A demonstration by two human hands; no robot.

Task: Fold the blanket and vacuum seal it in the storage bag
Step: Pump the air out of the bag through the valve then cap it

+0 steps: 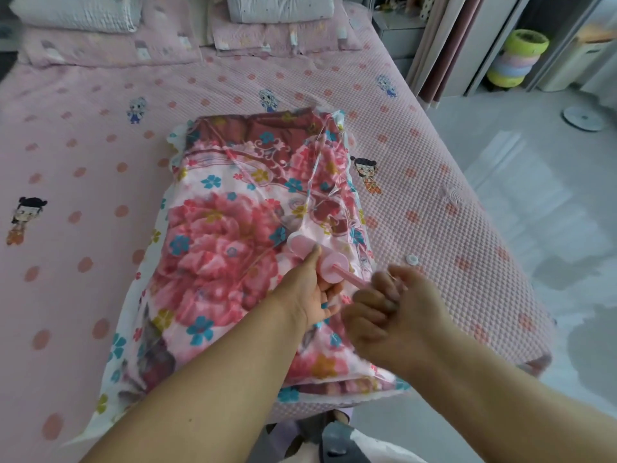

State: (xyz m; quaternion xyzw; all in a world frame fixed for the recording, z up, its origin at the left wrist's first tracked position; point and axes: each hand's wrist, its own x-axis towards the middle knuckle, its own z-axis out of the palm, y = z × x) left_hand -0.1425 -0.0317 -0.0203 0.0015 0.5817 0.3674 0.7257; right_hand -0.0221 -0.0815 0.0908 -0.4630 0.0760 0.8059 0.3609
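A bed (100,135) under a pink dotted quilt fills the view, with two pillows (76,10) at twelve o'clock and a pale floor (534,182) at three o'clock; in the middle of the bed lies one clear storage bag (133,329), and inside it one folded floral blanket (217,235). One pink hand pump (320,262) stands tilted on the bag toward its four o'clock corner. The left hand (310,292) reaches in from six o'clock, forearm straight, its grip curled round the pump's barrel, thumb along the top; the right hand (394,315) comes from five o'clock, blurred, fingers clenched in a fist on the pump's thin rod. One small white cap (412,259) lies on the quilt just beside the bag at three o'clock. A stack of coloured stools (516,58) stands at two o'clock.
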